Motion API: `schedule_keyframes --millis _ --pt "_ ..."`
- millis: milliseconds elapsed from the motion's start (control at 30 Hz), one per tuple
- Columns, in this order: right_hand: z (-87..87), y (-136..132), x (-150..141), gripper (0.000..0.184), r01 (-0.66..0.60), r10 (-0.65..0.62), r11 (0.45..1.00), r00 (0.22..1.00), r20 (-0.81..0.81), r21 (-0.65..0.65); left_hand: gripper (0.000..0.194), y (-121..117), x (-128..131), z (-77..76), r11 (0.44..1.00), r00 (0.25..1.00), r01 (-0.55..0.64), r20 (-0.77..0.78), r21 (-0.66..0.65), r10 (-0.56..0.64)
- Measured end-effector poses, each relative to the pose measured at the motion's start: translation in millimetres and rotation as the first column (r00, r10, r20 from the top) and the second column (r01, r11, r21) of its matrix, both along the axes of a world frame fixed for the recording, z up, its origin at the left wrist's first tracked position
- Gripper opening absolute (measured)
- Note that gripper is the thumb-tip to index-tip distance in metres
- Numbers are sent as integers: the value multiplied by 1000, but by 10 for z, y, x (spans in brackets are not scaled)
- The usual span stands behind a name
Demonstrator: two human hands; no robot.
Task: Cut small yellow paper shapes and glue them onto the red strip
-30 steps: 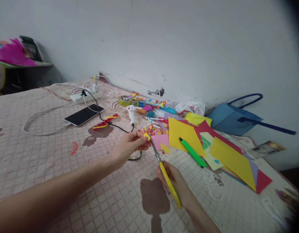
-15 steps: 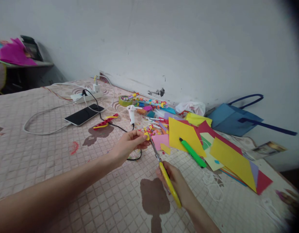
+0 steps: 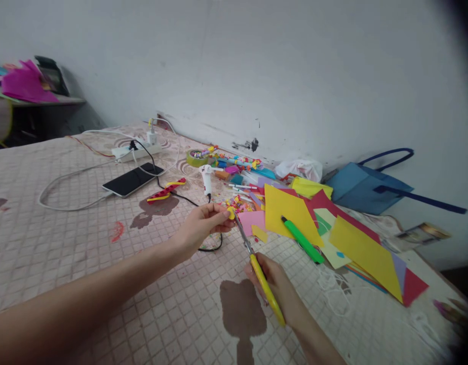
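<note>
left hand (image 3: 205, 223) pinching a little yellow paper bit (image 3: 231, 213) right at the thumb and fingertips, right hand (image 3: 274, 278) wrapped round some yellow-handled scissors (image 3: 260, 271), blade tips right up by the bit, can't really tell if they're touching

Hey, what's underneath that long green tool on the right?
The green tool lies partly across a yellow sheet, its lower end reaching past the sheet's edge over the tablecloth. Whatever its body covers can't be seen.

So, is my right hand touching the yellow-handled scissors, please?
Touching. The head view shows the right hand closed around the yellow-handled scissors, with no gap between them.
</note>
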State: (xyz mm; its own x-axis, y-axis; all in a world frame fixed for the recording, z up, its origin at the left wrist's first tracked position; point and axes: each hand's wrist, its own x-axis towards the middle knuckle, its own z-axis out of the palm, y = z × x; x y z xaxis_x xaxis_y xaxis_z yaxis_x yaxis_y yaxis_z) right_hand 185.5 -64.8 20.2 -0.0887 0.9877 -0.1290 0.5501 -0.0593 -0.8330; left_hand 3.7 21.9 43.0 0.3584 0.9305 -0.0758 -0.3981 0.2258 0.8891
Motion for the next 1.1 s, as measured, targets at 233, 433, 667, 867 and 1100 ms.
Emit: schedule_keyframes --millis 233,433,667,867,1100 --pt "-13 -1 6 28 4 -4 1000 1000 2 28 20 30 -11 -24 1000 1000 -12 -7 3 12" --pt "6 -2 3 27 0 0 999 1000 16 37 22 41 -25 -28 1000 1000 -9 -9 20 9" --pt "5 5 15 30 9 -11 999 999 43 46 21 49 -27 -22 999 1000 -14 -26 29 15" --pt "-13 19 21 30 13 -15 999 999 52 38 21 46 -21 -27 1000 1000 -8 -15 26 8" --pt "-39 15 17 30 15 -15 1000 1000 14 21 20 14 -14 -2 1000 999 8 -40 14 -8"
